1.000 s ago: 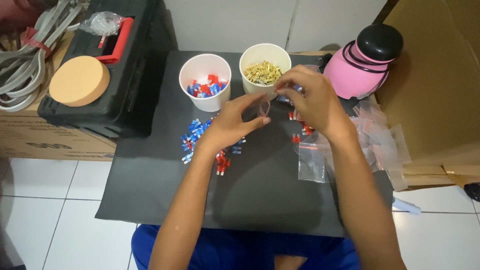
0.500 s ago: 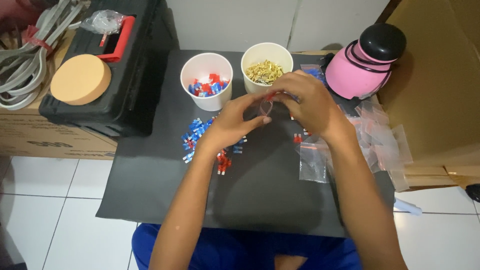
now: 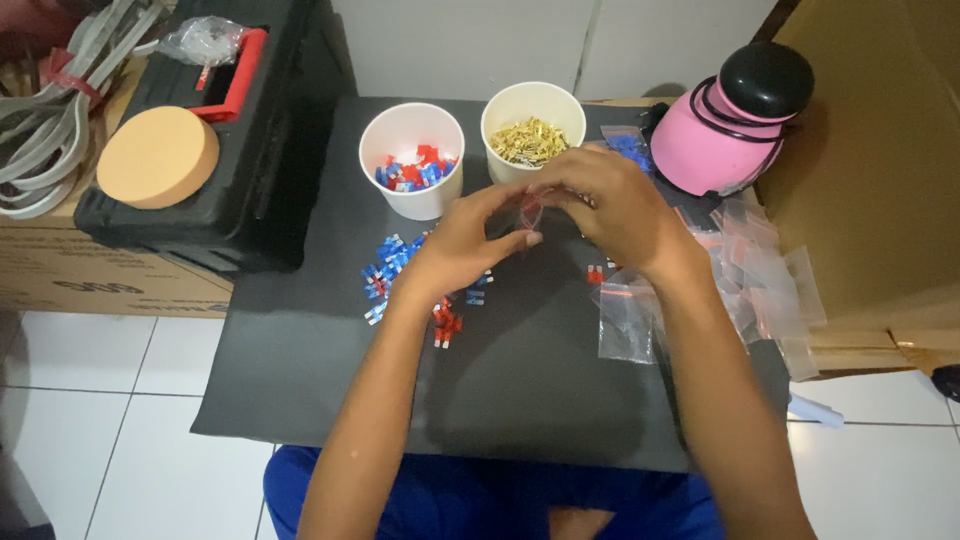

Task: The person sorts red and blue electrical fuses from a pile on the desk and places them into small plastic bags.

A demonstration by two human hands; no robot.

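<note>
Fingers (image 3: 532,238) of left hand (image 3: 462,243) and right hand (image 3: 612,203) are pinched together on a small clear bag (image 3: 528,208), held just before the cup of brass terminals (image 3: 531,128), apparently for easy filling.

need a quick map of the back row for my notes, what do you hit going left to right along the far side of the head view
grey cables → round orange sponge → black toolbox → white cup of red and blue pieces → white cup of brass pieces → pink bottle with black lid → cardboard box
</note>
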